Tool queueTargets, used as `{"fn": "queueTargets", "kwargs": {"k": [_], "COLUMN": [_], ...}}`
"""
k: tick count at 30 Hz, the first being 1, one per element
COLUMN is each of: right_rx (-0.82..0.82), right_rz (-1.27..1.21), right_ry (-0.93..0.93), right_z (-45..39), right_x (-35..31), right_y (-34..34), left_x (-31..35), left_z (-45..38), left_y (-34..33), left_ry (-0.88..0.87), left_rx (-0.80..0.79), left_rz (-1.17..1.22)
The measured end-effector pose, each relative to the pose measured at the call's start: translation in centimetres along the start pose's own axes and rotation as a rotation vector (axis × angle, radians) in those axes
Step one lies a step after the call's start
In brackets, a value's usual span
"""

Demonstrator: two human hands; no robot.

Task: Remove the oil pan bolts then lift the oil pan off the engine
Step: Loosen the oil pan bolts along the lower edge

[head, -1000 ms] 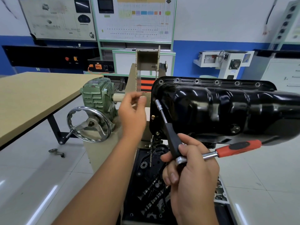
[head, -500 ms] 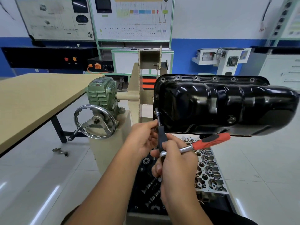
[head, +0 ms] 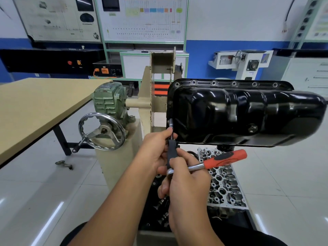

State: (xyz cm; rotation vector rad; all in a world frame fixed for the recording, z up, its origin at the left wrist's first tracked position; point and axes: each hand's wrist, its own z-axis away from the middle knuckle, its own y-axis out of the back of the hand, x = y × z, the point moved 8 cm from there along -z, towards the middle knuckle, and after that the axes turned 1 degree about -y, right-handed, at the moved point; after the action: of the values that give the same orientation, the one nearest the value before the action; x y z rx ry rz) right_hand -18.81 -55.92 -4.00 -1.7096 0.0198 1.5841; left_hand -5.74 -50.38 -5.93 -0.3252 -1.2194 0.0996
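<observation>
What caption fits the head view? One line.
Both hands steady a red-handled ratchet and extension at the black oil pan's left flange.

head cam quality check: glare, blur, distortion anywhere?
Head view: bright highlights streak the glossy black oil pan and the floor tiles; wide-angle bending curves the table edge and the wall panels; the pan's right end is smeared; both hands, left and right, and the ratchet are sharp.

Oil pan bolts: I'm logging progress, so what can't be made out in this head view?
- Bolt under the socket: hidden by the socket and left hand.
- Oil pan right end: blurred, cut by the frame edge.
- Top flange holes: too small to tell bolts from empty holes.
- Ratchet head: covered by right hand.
</observation>
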Motion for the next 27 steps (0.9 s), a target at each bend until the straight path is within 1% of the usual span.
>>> {"fn": "queueTargets", "kwargs": {"k": [3,14,20,27], "right_rx": [-0.006,-0.096,-0.067,-0.077], "right_rz": [-0.008,-0.001,-0.032,-0.029], "right_ry": [-0.022,-0.037,-0.053,-0.066], "right_z": [-0.05,0.16,0.26,-0.10], "right_x": [-0.01,-0.09,0.17,0.30], "right_y": [0.10,0.15,0.19,0.23], "left_x": [0.15,0.05,-0.31,0.16], "left_z": [-0.12,-0.29,-0.40,-0.25], "left_y": [0.07,0.27,0.65,0.72], "left_ry": [-0.036,-0.074,-0.060,-0.082], "left_rx": [0.052,0.083,0.075,0.084], "left_rz": [0.017,0.004,-0.064,-0.039]}}
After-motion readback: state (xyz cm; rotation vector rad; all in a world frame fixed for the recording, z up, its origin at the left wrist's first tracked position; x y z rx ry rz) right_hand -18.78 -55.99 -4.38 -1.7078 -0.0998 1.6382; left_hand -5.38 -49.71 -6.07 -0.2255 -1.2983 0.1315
